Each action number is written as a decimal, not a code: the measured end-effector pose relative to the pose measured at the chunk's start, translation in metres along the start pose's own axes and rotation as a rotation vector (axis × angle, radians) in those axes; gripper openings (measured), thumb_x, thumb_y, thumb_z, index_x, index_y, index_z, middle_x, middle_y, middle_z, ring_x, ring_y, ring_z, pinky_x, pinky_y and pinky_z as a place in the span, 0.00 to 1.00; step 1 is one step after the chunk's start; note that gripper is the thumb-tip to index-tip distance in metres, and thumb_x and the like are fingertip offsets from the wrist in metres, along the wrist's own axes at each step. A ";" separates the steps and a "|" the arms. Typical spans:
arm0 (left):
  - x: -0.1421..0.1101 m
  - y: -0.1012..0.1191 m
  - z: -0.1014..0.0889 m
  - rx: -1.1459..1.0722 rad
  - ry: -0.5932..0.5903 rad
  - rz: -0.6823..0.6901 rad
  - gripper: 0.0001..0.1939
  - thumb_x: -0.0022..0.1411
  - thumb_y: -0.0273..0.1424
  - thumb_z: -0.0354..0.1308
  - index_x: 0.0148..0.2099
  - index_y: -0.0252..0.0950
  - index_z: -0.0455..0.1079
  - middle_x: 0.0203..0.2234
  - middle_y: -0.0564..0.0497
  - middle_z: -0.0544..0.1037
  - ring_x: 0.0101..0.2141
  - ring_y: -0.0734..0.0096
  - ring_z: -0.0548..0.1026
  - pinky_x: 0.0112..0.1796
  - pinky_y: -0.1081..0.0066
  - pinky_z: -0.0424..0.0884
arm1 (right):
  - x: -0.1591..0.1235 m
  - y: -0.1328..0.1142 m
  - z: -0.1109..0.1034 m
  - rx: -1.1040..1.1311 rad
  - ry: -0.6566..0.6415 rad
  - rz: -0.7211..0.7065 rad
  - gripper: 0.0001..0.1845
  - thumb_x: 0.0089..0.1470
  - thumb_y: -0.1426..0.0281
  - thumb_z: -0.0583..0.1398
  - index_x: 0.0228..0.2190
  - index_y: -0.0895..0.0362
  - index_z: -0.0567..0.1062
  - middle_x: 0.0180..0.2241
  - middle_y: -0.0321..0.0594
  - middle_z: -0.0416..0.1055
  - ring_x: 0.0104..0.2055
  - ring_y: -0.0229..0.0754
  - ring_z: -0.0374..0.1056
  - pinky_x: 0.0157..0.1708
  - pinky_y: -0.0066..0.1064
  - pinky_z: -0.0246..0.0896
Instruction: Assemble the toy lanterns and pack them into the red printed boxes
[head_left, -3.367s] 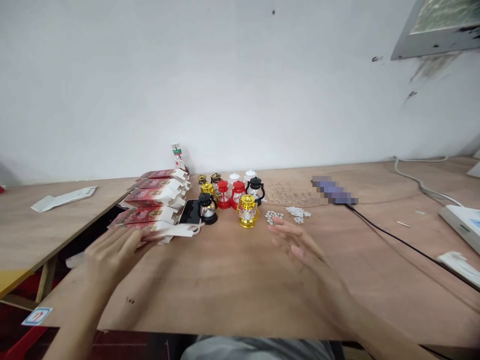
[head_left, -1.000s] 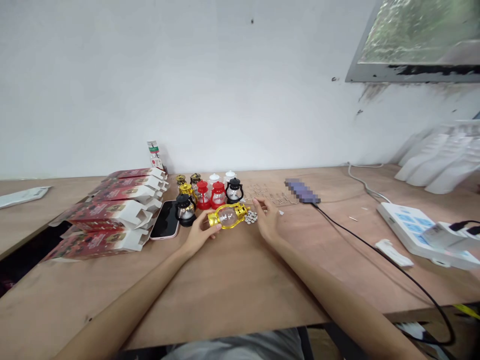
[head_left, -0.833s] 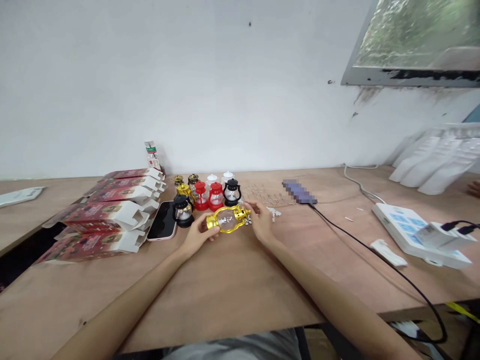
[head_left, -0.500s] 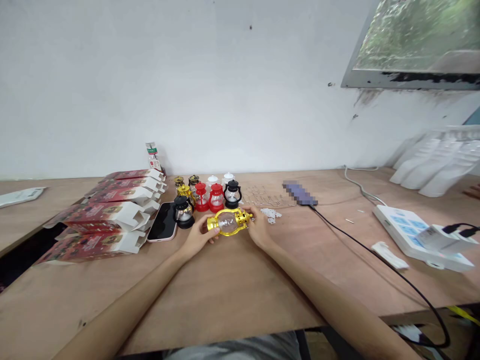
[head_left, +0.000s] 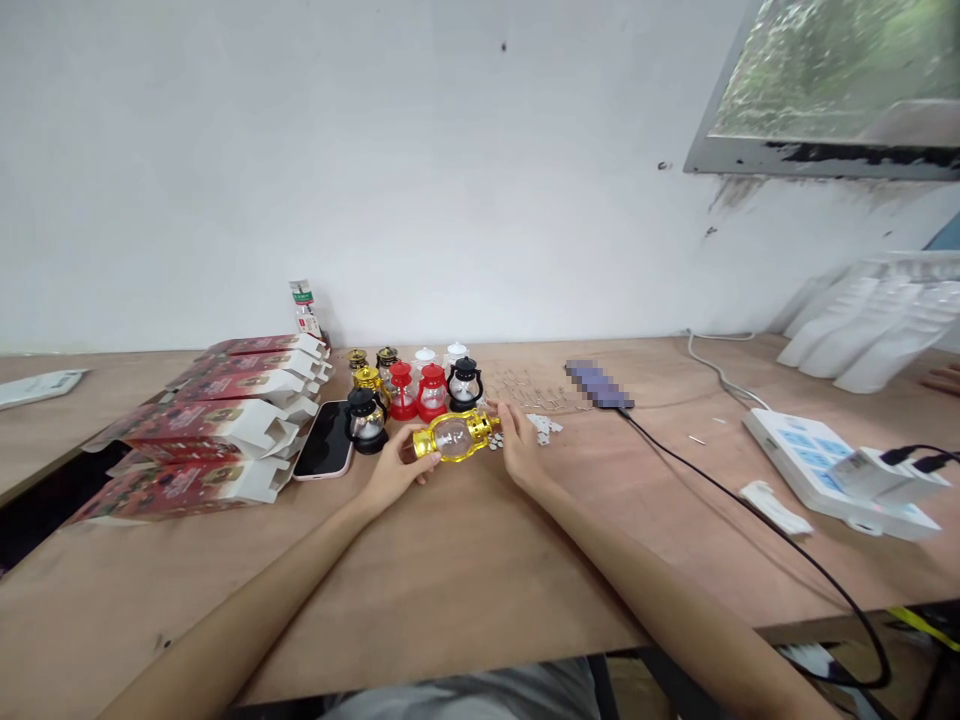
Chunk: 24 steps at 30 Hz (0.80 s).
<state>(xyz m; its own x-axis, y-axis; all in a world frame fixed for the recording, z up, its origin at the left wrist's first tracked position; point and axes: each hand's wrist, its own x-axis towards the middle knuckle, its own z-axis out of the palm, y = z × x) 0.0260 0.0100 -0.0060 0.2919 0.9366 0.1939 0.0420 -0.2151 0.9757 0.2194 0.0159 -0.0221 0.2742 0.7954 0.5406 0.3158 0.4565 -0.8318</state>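
My left hand [head_left: 395, 468] is closed round the base of a small gold lantern [head_left: 453, 438]. The lantern lies on its side above the table, its clear body facing me and its top pointing right. Beside that top is my right hand [head_left: 520, 447], fingers stretched out and not wrapped round anything; whether a fingertip touches the lantern I cannot tell. Small white pieces [head_left: 544, 428] lie just past the right hand. Behind the held lantern stand several more lanterns, among them a red lantern [head_left: 432, 394], a black lantern [head_left: 465, 384] and a nearer black lantern [head_left: 367, 421].
Stacked red boxes [head_left: 202, 430] with open flaps lie left, next to a phone [head_left: 324, 441]. Thin metal pieces [head_left: 532, 388] are scattered behind. Rightward are a cabled purple phone [head_left: 601, 384], a power strip [head_left: 810, 465] and white stacked forms [head_left: 862, 315]. Another person's hand [head_left: 943, 379] shows far right.
My right hand has loosened from the lantern's top, its fingers now straighter and shifted slightly right. The lantern's top end has tilted up a little, while my left hand keeps hold of the base.
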 end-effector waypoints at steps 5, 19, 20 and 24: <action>0.000 0.001 0.000 -0.005 0.013 -0.006 0.26 0.43 0.39 0.66 0.42 0.35 0.61 0.21 0.58 0.70 0.19 0.77 0.68 0.18 0.77 0.66 | -0.006 -0.008 0.001 0.019 -0.074 -0.080 0.29 0.59 0.53 0.43 0.48 0.58 0.69 0.42 0.46 0.71 0.45 0.45 0.67 0.43 0.38 0.62; -0.001 0.001 0.001 0.054 -0.042 -0.006 0.24 0.43 0.38 0.66 0.40 0.36 0.61 0.25 0.57 0.69 0.22 0.78 0.68 0.20 0.78 0.66 | -0.007 -0.007 0.003 -0.131 -0.068 -0.188 0.25 0.60 0.55 0.43 0.45 0.58 0.69 0.41 0.46 0.71 0.45 0.45 0.66 0.44 0.38 0.61; -0.002 0.000 0.000 0.063 -0.047 -0.006 0.24 0.43 0.38 0.66 0.41 0.36 0.61 0.26 0.57 0.69 0.22 0.78 0.68 0.20 0.77 0.66 | -0.007 -0.008 0.002 -0.139 -0.063 -0.190 0.25 0.60 0.56 0.43 0.45 0.58 0.68 0.40 0.46 0.72 0.44 0.45 0.66 0.44 0.38 0.61; -0.002 -0.001 -0.001 0.099 -0.045 0.017 0.23 0.43 0.37 0.65 0.40 0.37 0.61 0.30 0.55 0.69 0.24 0.78 0.67 0.22 0.77 0.66 | -0.007 -0.009 0.001 -0.161 -0.051 -0.175 0.22 0.59 0.58 0.45 0.44 0.58 0.67 0.40 0.46 0.71 0.43 0.46 0.67 0.43 0.39 0.62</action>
<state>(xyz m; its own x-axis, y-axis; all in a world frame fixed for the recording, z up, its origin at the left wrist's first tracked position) 0.0249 0.0088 -0.0072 0.3357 0.9198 0.2030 0.1303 -0.2587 0.9571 0.2135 0.0068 -0.0181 0.1578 0.7306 0.6643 0.4961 0.5230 -0.6930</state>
